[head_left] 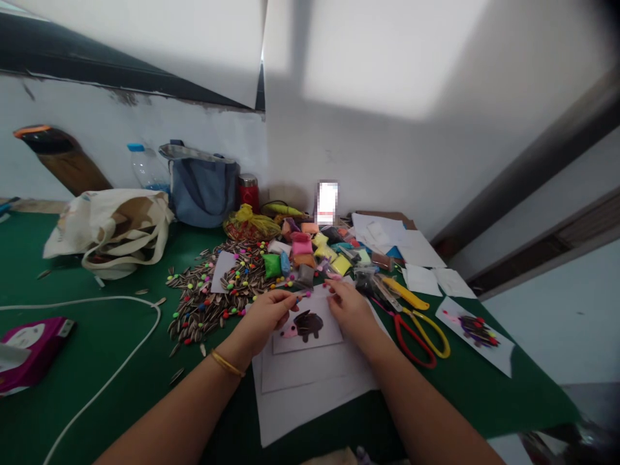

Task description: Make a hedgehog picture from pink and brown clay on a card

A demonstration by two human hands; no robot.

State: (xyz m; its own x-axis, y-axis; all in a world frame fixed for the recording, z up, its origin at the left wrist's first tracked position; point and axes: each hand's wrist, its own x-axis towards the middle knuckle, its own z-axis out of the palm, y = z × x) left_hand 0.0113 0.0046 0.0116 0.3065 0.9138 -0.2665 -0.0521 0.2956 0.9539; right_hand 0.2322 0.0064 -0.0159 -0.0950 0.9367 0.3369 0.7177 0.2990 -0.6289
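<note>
My left hand point(264, 318) pinches a small dark item, probably a sunflower seed point(301, 296), above a white card point(334, 336). On that card lies a dark hedgehog shape with a pink snout point(306, 326). My right hand point(349, 309) rests at the card's top edge, its fingertips close to my left fingers. Anything between those fingertips is too small to tell. The card sits on stacked white paper sheets point(310, 407). A large heap of striped sunflower seeds point(208, 303), many with coloured tips, lies to the left of my hands.
Packets of coloured clay point(303, 252) crowd the green table point(72, 265) ahead. Two pairs of scissors point(411, 339) and a finished hedgehog sheet point(472, 332) lie right. A white cord point(111, 329), a canvas bag point(111, 226) and a magenta box point(33, 352) lie left.
</note>
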